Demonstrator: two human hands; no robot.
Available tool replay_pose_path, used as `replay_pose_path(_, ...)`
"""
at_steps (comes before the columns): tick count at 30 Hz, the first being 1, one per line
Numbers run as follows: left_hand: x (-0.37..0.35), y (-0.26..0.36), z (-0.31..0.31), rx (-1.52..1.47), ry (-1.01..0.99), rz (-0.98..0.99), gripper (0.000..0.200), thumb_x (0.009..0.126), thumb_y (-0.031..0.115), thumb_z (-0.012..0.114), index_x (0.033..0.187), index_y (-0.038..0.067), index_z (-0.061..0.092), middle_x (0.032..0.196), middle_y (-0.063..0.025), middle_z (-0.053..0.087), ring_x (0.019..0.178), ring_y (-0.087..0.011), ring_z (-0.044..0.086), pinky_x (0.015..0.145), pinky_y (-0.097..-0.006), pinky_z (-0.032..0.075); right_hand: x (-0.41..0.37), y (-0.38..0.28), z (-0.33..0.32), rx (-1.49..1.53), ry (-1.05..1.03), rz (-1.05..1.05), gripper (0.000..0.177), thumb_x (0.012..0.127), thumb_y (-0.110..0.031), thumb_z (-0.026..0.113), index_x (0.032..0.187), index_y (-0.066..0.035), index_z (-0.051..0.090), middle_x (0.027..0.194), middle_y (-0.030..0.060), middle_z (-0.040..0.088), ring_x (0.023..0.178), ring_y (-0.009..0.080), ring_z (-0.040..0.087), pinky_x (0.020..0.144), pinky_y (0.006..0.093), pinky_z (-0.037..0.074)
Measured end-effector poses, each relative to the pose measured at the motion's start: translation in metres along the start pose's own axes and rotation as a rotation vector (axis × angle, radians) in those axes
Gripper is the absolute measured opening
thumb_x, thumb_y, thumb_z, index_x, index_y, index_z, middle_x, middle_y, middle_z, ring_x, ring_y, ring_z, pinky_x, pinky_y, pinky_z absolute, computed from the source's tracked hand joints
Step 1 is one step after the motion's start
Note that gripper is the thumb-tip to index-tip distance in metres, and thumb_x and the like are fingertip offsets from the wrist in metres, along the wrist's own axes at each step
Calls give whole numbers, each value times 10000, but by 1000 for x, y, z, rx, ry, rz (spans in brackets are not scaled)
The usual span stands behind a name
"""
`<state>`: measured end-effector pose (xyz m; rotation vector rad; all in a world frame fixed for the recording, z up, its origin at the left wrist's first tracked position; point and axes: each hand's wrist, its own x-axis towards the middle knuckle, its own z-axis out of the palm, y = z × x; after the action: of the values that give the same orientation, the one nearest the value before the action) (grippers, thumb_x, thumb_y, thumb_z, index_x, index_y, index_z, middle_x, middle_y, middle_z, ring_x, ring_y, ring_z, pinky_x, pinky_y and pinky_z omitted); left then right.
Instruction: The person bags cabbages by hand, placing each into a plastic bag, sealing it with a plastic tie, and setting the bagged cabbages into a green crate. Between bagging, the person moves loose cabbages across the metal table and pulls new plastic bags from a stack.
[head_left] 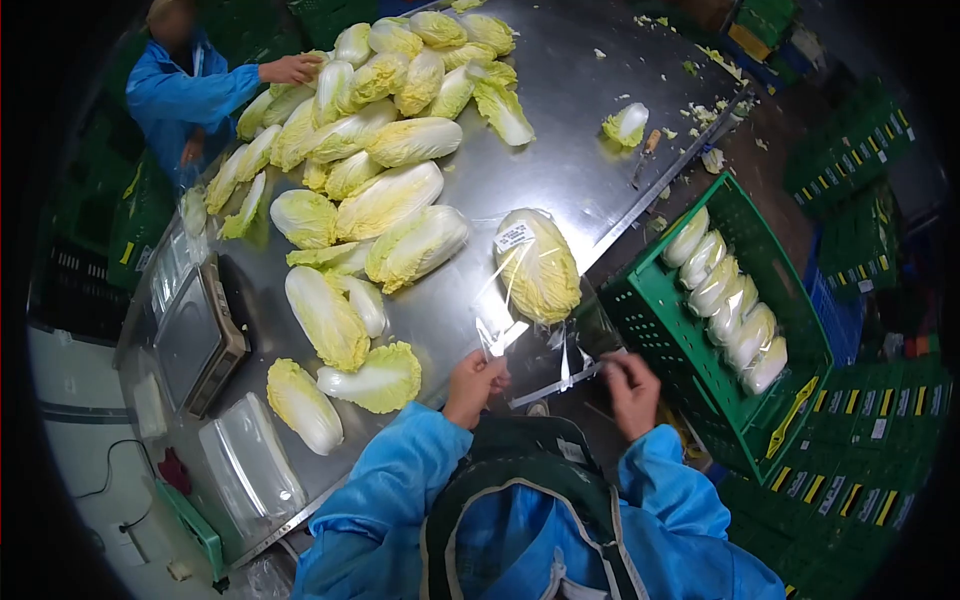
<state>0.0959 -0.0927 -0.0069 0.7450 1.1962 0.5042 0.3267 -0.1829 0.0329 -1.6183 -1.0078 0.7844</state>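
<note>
A napa cabbage (540, 275) with a white label lies in a clear plastic bag (560, 350) at the near edge of the metal table (560, 100). My left hand (476, 388) is closed, pinching the left side of the bag's open end. My right hand (631, 392) is closed at the right side of that end, its fingers curled on the plastic strip. The bag stretches between both hands, below the cabbage. Unwrapped cabbages (390, 200) are heaped to the left and beyond.
On the right stands a green crate (650, 330) with several wrapped cabbages (725, 290). A scale (200, 340) and a stack of bags (250, 465) are at left. A co-worker (185, 90) touches the heap. A knife (650, 145) lies near the far right edge.
</note>
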Motion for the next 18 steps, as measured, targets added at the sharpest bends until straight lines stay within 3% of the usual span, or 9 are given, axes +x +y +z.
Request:
replay_pose_path(2,-1,-2,-3,28,22,74,245,876,322,577,933,85,570,791,-22,609,642,-76,561,570,-189,424,18,-6,-20,-110,167,-28,217,842,-63,589,1046,12,582,900,75,610,822,132,568,751,282,457)
replay_pose_path(4,-11,9,-7,28,58,82,272,861,286,611,1012,71,539,810,-27,597,706,-71,552,571,-184,410,38,14,-24,-215,98,-3,279,854,-177,615,1046,20,573,915,83,612,808,142,573,742,291,459)
replay_pose_path(7,-23,19,3,125,183,152,364,834,333,642,1030,53,516,796,-11,559,689,-98,524,578,-217,414,63,29,-18,278,-255,565,426,867,-398,588,1000,7,585,839,101,625,719,138,569,674,277,455)
replay_pose_path(10,-7,15,1,302,299,267,396,793,359,676,971,29,551,749,-16,561,660,-135,519,580,-252,414,74,27,-16,447,-259,781,536,872,-472,549,1068,27,557,781,100,632,675,152,589,669,253,459)
replay_pose_path(11,-1,17,-1,407,253,262,367,784,347,682,910,20,573,711,-19,562,632,-136,516,571,-255,413,73,19,-13,488,-176,802,334,866,-349,598,864,-15,598,725,69,612,608,135,560,576,233,420)
replay_pose_path(12,3,18,-2,514,204,252,343,775,334,688,850,11,596,673,-22,563,604,-138,513,562,-259,412,73,28,-12,490,-190,809,334,866,-349,598,864,-15,598,725,69,612,608,135,560,576,233,420)
replay_pose_path(14,5,20,-1,526,232,243,255,787,254,670,754,7,616,616,-31,562,570,-132,526,541,-241,408,77,52,-12,360,-318,524,234,853,-254,622,771,-37,594,656,41,589,577,110,537,541,232,403)
replay_pose_path(17,-13,37,-1,8,129,71,111,868,163,605,859,53,592,683,-14,594,557,-96,559,521,-218,447,83,61,-25,362,-238,532,170,840,-174,625,730,-49,595,624,15,566,559,83,506,530,232,399)
replay_pose_path(18,-18,39,-4,5,136,73,111,868,163,605,859,53,592,683,-14,594,557,-96,559,521,-218,447,85,58,-28,347,-220,510,161,841,-174,623,739,-52,600,629,9,562,566,79,503,529,228,397)
